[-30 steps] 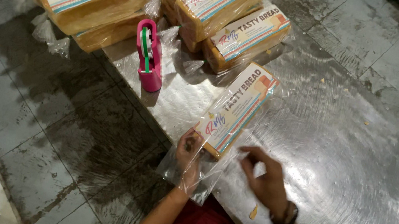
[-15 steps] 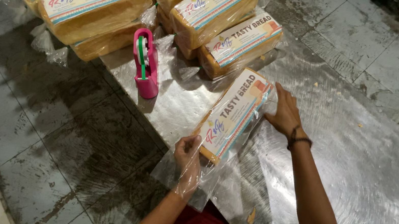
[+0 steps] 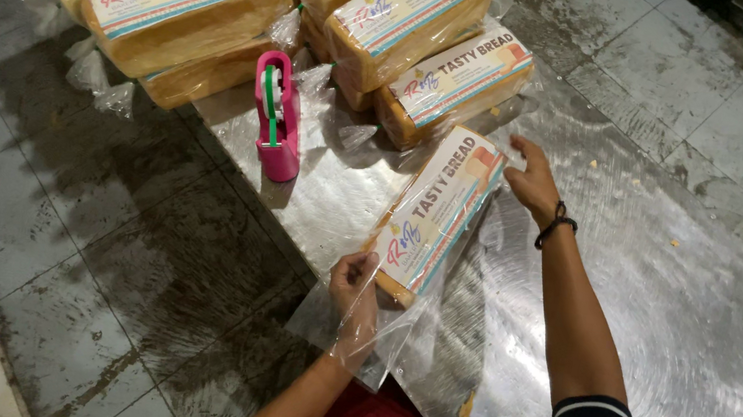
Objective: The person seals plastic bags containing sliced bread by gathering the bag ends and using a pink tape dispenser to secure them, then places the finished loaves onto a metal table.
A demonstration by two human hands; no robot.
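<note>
Bench: a brushed steel bench (image 3: 665, 304) fills the right side, its near-left edge running diagonally above a wet tiled floor (image 3: 101, 230).
Stack: golden bagged loaves with white, striped label panels (image 3: 179, 2) sit piled at the bench's far-left corner, open bag ends trailing over the edge.
Loaf in hand: one clear-bagged bread loaf with a white and orange label (image 3: 436, 212) lies just inside the near-left edge, long axis running from the near edge up toward the stack.
Which way it lies: it sits between the two hands, one at each end; the left is at the nearer end.
Right hand: the right hand (image 3: 533, 177) is spread, fingers resting on the loaf's far end, holding nothing.
Left hand: the left hand (image 3: 353, 290) pinches the loose clear bag mouth (image 3: 374, 333) at the near end.
Dispenser: a pink tape dispenser with green tape (image 3: 276, 120) stands upright on the near-left edge, between stack and loaf.
</note>
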